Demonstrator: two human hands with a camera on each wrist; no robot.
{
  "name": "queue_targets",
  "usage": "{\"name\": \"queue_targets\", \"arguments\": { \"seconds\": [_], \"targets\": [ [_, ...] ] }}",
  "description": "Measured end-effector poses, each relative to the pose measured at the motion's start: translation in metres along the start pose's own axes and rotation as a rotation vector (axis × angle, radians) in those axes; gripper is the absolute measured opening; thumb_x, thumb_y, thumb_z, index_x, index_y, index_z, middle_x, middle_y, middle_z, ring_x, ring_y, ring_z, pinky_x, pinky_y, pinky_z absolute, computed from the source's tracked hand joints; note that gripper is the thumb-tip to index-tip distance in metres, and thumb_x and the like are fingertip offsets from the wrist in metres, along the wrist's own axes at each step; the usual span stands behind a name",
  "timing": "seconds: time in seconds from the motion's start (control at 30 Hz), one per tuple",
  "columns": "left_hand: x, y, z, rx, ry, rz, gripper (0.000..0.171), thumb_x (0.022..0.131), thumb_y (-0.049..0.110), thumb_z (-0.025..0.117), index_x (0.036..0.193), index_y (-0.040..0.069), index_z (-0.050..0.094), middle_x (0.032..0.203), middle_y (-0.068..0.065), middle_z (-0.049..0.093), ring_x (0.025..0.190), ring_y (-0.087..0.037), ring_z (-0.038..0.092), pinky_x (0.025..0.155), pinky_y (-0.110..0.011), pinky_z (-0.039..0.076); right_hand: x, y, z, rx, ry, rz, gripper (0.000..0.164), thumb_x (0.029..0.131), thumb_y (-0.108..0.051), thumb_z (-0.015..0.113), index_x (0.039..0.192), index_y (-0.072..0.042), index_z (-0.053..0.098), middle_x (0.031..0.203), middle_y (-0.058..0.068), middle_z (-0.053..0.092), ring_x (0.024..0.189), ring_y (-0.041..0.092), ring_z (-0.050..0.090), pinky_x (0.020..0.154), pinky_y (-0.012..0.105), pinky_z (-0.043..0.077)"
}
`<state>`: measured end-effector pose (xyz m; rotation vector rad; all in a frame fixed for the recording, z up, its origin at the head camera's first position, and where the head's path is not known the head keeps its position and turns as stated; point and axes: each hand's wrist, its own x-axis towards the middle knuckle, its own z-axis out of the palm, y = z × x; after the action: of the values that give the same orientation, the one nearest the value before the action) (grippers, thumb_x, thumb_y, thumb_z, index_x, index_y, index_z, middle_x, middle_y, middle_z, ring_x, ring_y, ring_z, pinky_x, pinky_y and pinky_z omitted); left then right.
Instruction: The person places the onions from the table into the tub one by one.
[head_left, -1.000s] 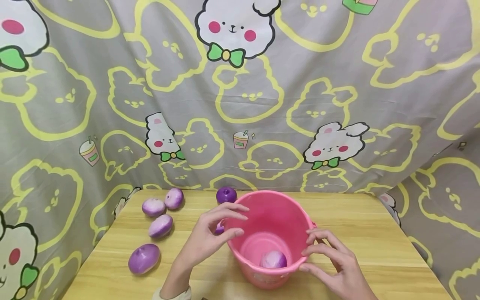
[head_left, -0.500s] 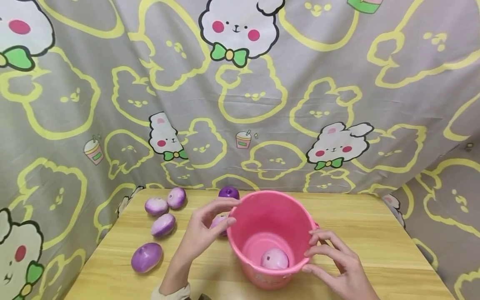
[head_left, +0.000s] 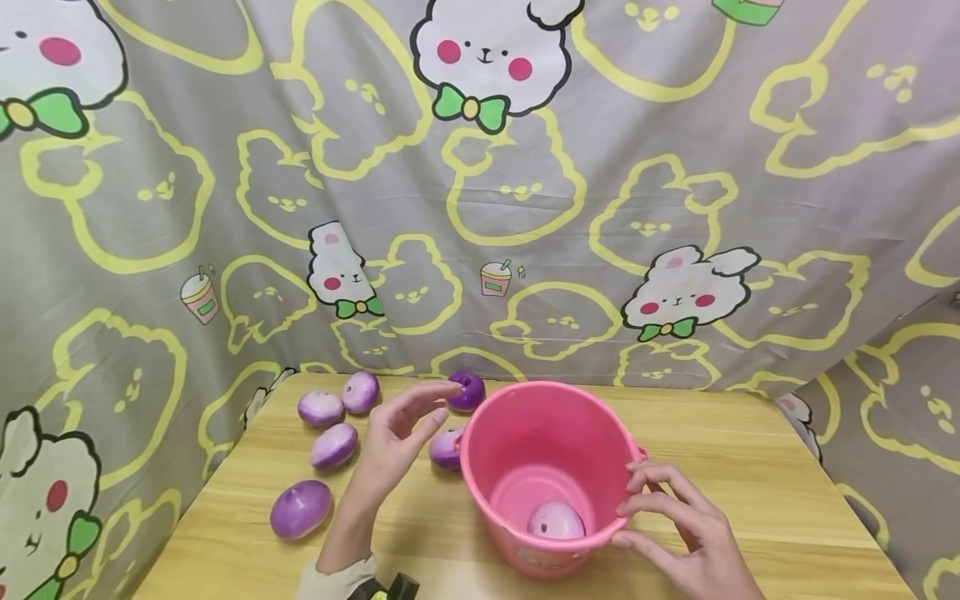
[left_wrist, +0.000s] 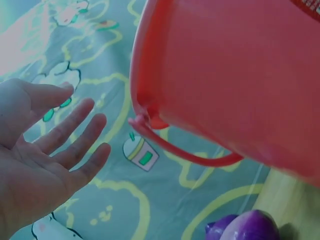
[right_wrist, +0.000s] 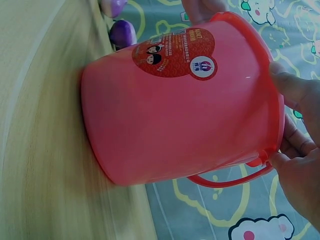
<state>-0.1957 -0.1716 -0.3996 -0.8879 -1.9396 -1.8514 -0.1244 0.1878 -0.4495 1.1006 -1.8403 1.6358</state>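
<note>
A pink bucket [head_left: 540,552] stands upright on the table with a purple-and-white onion [head_left: 556,521] lying at its bottom. On its right rim my right hand [head_left: 696,527] keeps hold, thumb and fingertips pinching the edge, as the right wrist view shows for that hand [right_wrist: 304,182]. My left hand [head_left: 390,442] is in the air left of the bucket, apart from it, with loosely bent fingers and nothing held. Behind that hand sit a dark purple onion [head_left: 467,392] and a paler onion [head_left: 446,450], the latter partly hidden by the bucket.
Towards the left of the wooden table [head_left: 420,542] lie several more onions: a large purple one [head_left: 301,509] in front, paler ones [head_left: 334,446] behind. A patterned grey curtain [head_left: 525,250] hangs behind the table. The bucket's handle [left_wrist: 200,160] hangs at its side.
My left hand has drawn back leftward, away from the bucket's rim. The onion inside has turned over, showing its dark-spotted end. The right hand stays on the rim.
</note>
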Motion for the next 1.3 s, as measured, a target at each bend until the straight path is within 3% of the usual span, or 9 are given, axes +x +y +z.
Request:
{"name": "queue_targets", "arguments": {
  "seconds": [0.5,0.73,0.93,1.3],
  "targets": [
    [-0.001,-0.027,-0.016,0.004,0.011,-0.122,0.030,0.098,-0.003,0.065,0.128,-0.005,0.065,0.131,-0.024,0.064,0.125,-0.031,0.061,0.107,-0.049,0.049,0.001,0.000,-0.001,0.011,-0.001,-0.023,0.048,0.066,0.025,0.082,0.108,0.003,0.072,0.114,0.021,0.055,0.129,0.025,0.051,0.105,0.030,0.048],
    [-0.005,-0.047,-0.020,0.047,0.019,-0.221,0.030,0.098,0.003,0.068,0.127,-0.004,0.066,0.129,-0.015,0.068,0.125,-0.028,0.061,0.106,-0.036,0.051,0.004,0.002,-0.001,0.041,-0.012,-0.080,0.042,0.072,0.020,0.082,0.109,0.005,0.071,0.116,0.020,0.055,0.129,0.026,0.051,0.108,0.031,0.046],
    [-0.008,-0.064,-0.020,0.065,0.032,-0.290,0.029,0.097,0.007,0.070,0.125,-0.001,0.068,0.128,-0.012,0.069,0.125,-0.026,0.061,0.107,-0.041,0.050,0.006,0.002,-0.001,0.046,-0.014,-0.096,0.040,0.073,0.019,0.082,0.109,0.005,0.071,0.116,0.020,0.055,0.129,0.026,0.051,0.109,0.031,0.045],
    [-0.014,-0.083,-0.021,0.052,-0.035,-0.297,0.030,0.096,0.003,0.070,0.125,-0.006,0.066,0.129,-0.024,0.065,0.127,-0.049,0.054,0.109,-0.057,0.044,0.006,0.002,0.001,0.045,-0.014,-0.104,0.040,0.073,0.018,0.082,0.109,0.004,0.071,0.117,0.020,0.055,0.129,0.027,0.051,0.109,0.031,0.046]
  ]
}}
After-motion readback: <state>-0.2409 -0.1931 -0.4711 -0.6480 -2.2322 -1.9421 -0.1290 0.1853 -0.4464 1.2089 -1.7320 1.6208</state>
